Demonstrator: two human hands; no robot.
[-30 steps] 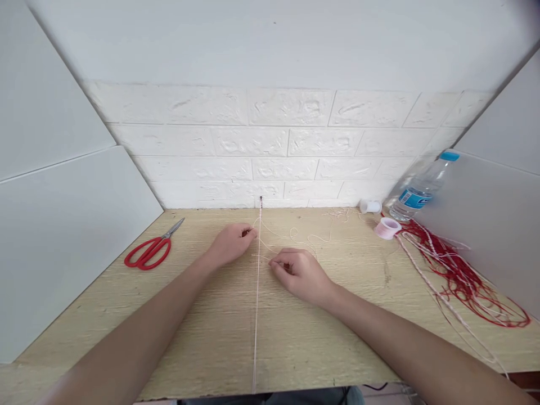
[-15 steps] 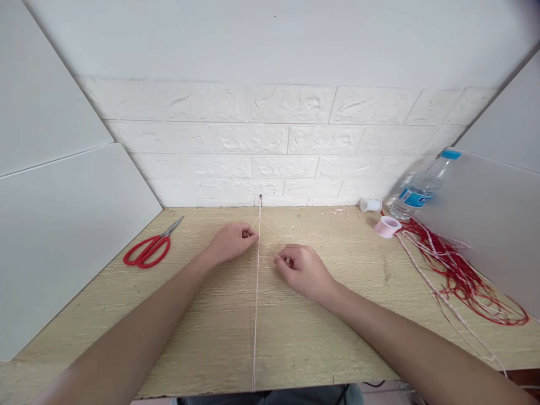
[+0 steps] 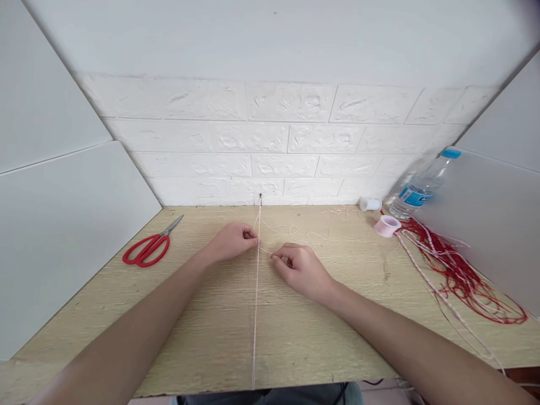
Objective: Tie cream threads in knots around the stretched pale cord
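A thin pale pink cord (image 3: pixel 255 315) runs taut down the middle of the wooden table (image 3: pixel 202 337), from a pin (image 3: pixel 260 196) at the wall to the near edge. My left hand (image 3: pixel 231 241) rests just left of the cord, fingertips pinched on a thin loose thread beside it. My right hand (image 3: pixel 300 270) lies just right of the cord, thumb and forefinger pinched on the same loose thread (image 3: pixel 295 232), which curls over the table behind my hands.
Red-handled scissors (image 3: pixel 148 247) lie at the left. At the back right stand a white spool (image 3: pixel 370 204), a pink spool (image 3: pixel 387 226) and a tilted water bottle (image 3: pixel 422 185). A tangle of red and pink cords (image 3: pixel 459 275) spreads along the right side.
My right hand has shifted slightly up and toward the centre cord. My left hand has barely moved.
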